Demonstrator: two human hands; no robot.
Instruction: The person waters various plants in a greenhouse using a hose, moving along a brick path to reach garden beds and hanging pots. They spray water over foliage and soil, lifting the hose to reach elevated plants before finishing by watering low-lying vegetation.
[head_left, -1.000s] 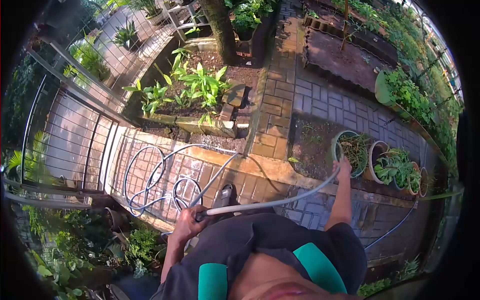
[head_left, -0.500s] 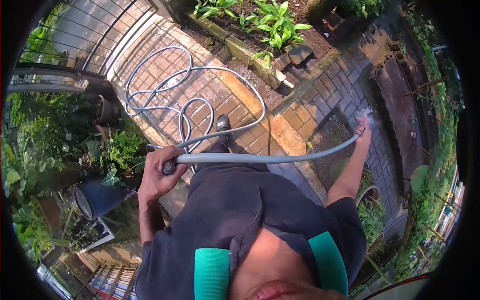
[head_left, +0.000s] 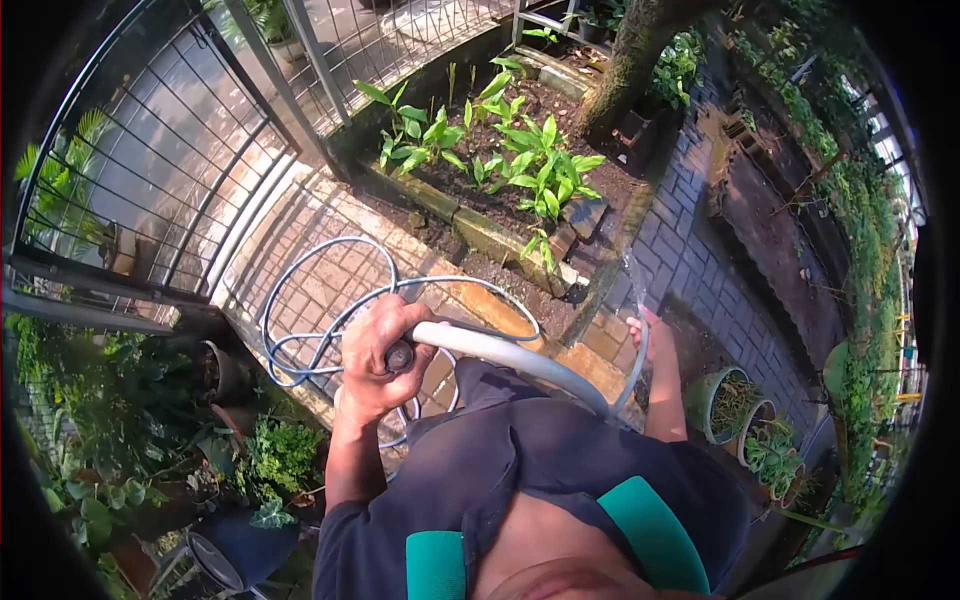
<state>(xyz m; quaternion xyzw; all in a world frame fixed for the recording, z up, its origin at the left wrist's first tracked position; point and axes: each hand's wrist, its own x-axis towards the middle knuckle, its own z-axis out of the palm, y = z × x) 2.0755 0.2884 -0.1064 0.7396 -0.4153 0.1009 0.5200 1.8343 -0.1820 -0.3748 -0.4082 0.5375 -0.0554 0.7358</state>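
Nearest, the left hand (head_left: 380, 355) has its fingers wrapped round the grey hose (head_left: 520, 355). The hose arcs across the body to the right hand (head_left: 640, 328), whose fingers are closed on the outlet, where water (head_left: 630, 270) sprays toward the brick path (head_left: 700, 270). A good hold, I judge, means feeding slack from the left so the bend never kinks. Loose hose coils (head_left: 300, 330) lie on the paving just beyond, likely to snag a foot. Pots (head_left: 725, 400) crowd the right. The raised bed (head_left: 500, 150) and metal fence (head_left: 170, 170) bound the far side.
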